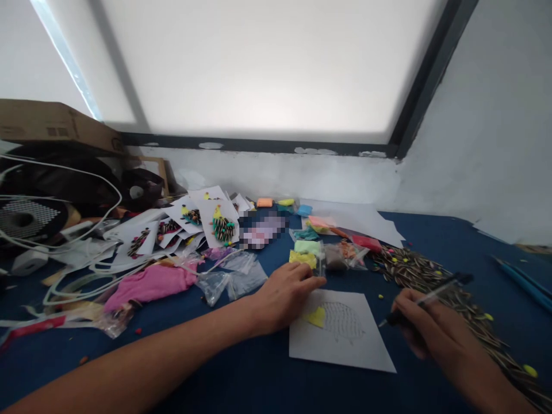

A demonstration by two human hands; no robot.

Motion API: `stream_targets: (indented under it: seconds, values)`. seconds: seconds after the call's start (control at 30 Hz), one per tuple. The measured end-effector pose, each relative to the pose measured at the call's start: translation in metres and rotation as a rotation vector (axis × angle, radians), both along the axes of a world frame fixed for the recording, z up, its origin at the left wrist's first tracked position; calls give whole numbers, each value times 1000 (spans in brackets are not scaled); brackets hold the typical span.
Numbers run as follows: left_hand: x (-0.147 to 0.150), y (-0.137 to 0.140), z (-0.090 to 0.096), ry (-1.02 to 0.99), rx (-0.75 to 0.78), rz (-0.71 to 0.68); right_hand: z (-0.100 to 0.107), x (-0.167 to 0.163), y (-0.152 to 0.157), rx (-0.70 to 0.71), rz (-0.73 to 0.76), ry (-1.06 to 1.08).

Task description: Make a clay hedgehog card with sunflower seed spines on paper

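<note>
A white sheet of paper [345, 351] lies in front of me, with a line-filled rounded animal shape drawn on it. At the left end of the drawing is a yellow patch [317, 317]. My left hand [288, 296] rests at the sheet's upper left corner, index finger stretched out, thumb hidden. Just beyond it is a bag of yellow clay [302, 259]. To the right of the sheet, my right hand [426, 328] is closed around a black-and-clear pen [442, 290], its tip apart from the paper.
Striped seeds [414, 270] are heaped along the right side. Behind the sheet sit bagged clays, including a brown one [335, 257]. Seed-covered cards [222, 224], a pink cloth-like piece [153, 283] and white cables [81, 282] crowd the left. Blue tweezers [521, 282] lie far right.
</note>
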State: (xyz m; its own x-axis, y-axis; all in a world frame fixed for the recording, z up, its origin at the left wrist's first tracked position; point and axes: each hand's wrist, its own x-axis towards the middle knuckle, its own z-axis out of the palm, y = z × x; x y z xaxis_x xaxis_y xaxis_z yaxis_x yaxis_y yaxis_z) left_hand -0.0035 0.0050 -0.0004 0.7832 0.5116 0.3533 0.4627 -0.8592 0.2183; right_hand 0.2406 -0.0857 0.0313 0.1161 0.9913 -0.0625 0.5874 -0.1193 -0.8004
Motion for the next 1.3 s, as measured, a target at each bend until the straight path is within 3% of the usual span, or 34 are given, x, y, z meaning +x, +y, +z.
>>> stream_targets:
  seconds: [0.17,0.4,0.7,0.87,1.03,1.2,1.3]
  values:
    - [1,-2,-1,-19,11,2,4,-8,-2,-35,-6,101]
    - [0,-7,7,-36,87,35,9,-14,-6,-15,55,-4]
    - [-2,-12,12,-44,-7,60,14,-14,-9,-129,160,1]
    - [-21,-22,25,-192,-165,169,18,-11,-7,-39,138,-33]
    - [-56,-48,27,-213,-86,292,16,-3,0,136,54,-259]
    - [-64,-64,28,-203,-17,338,12,8,7,56,23,-320]
    - [-55,-70,28,-143,-50,283,11,8,6,37,61,-349]
